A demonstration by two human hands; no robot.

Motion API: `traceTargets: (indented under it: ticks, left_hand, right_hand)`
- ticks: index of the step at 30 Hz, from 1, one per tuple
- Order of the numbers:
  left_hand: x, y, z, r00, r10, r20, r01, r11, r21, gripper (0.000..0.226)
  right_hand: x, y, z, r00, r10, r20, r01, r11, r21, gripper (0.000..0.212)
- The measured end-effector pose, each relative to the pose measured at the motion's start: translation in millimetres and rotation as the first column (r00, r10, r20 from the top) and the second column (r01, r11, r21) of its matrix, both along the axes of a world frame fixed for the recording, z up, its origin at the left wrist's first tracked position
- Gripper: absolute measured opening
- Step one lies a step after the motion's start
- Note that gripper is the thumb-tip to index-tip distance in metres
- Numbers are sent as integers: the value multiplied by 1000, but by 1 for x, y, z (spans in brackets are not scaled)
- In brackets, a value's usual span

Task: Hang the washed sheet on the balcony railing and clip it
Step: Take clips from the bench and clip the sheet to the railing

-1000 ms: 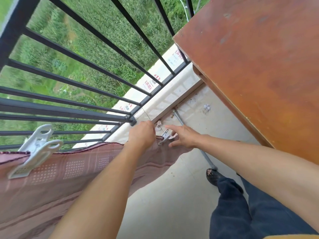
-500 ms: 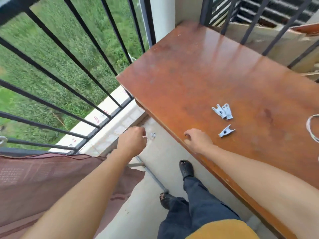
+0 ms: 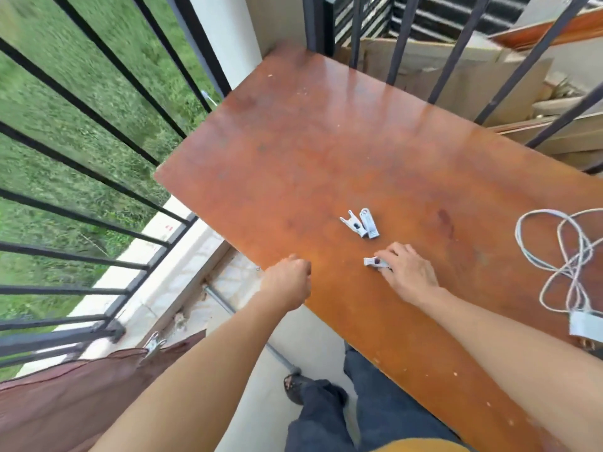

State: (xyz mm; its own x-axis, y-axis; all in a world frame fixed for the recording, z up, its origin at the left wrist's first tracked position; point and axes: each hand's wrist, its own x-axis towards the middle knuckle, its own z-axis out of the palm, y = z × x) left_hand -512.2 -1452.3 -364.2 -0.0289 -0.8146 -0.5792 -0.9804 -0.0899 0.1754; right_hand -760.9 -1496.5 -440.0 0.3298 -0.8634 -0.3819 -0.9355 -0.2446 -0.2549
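Fingers, right hand (image 3: pixel 409 272): curled down onto a small pale-grey plastic clothes peg (image 3: pixel 375 262) on the worktop; fingertips touching its near end, the far end poking out to the left of them; whether the peg is truly pinched yet, I cannot tell

Fingers, left hand (image 3: pixel 288 277): drawn together in a loose fist over the worktop's near-left edge; nothing visible inside it

Peg's lie: long axis running roughly left to right; it sits directly under and left of the right fingertips, so the right hand is plainly the nearer one; the left fist is near but apart from it

Spare pegs: two more pale-grey plastic pegs (image 3: pixel 360 223) lying side by side just beyond the right hand, pointing away and slightly left; untouched

Worktop: glossy reddish-brown wooden board (image 3: pixel 293 151), scuffed; a coiled white cable (image 3: pixel 554 256) lies well off to the right

Sheet: dusty-pink patterned washed sheet (image 3: pixel 65 402) draped over the black metal balcony railing (image 3: pixel 81 102) at lower left, well apart from both hands; a metal clip (image 3: pixel 152 344) already bites its upper edge near the corner

Step in hand, my call: fetching another peg

Next move calls for: close on the peg, lift, then swing down and left, back to the sheet's edge; the left hand looks free to steady the cloth

Risk: a shallow end-grip could let the peg skid along the slick board
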Motion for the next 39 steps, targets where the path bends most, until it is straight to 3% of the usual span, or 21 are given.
traceTargets:
  ticks: [5, 9, 14, 16, 19, 22, 26, 29, 32, 34, 37, 39]
  left_hand:
    - [-54, -71, -22, 980, -182, 79, 191, 974, -123, 46]
    - [-76, -112, -52, 966, -212, 149, 224, 972, -70, 64]
    - [-72, -115, -70, 932, -196, 305, 244, 961, -131, 29]
    - [-62, -103, -70, 937, -176, 301, 238, 955, -180, 23]
    - [-43, -78, -57, 980, -80, 182, 110, 981, -159, 24]
    - [-16, -36, -40, 996, 65, 55, -58, 991, -117, 22]
    - [23, 49, -15, 985, 162, 53, -158, 985, -68, 30]
    - [52, 135, 2, 963, 259, 75, -255, 965, -59, 33]
    - [77, 224, 21, 877, 464, 126, -452, 885, -111, 33]
    - [92, 284, 37, 781, 604, 159, -586, 797, -149, 30]
    - [110, 378, 64, 631, 754, 185, -715, 657, -240, 28]
    - [117, 441, 81, 542, 821, 182, -769, 571, -288, 24]
  right_hand:
    - [-46, -1, -2, 981, -147, 126, 146, 989, 19, 27]
    - [-76, 6, -10, 962, -222, 159, 220, 975, 26, 27]
    - [-89, 6, -14, 950, -240, 200, 240, 970, 24, 25]
    - [-84, 3, -12, 951, -229, 208, 231, 973, 12, 25]
    - [-59, -4, -6, 958, -175, 226, 180, 984, -1, 26]
    - [-17, -8, 3, 965, -14, 263, 28, 999, -46, 27]
    - [58, 2, 21, 918, 226, 326, -205, 974, -100, 28]
    - [118, 31, 39, 827, 445, 344, -414, 896, -163, 32]
    - [179, 78, 61, 671, 642, 370, -594, 765, -249, 36]
    - [219, 118, 77, 517, 782, 349, -710, 619, -335, 38]
    - [275, 188, 102, 269, 914, 303, -831, 379, -407, 25]
    - [308, 241, 125, 149, 959, 241, -875, 242, -420, 33]
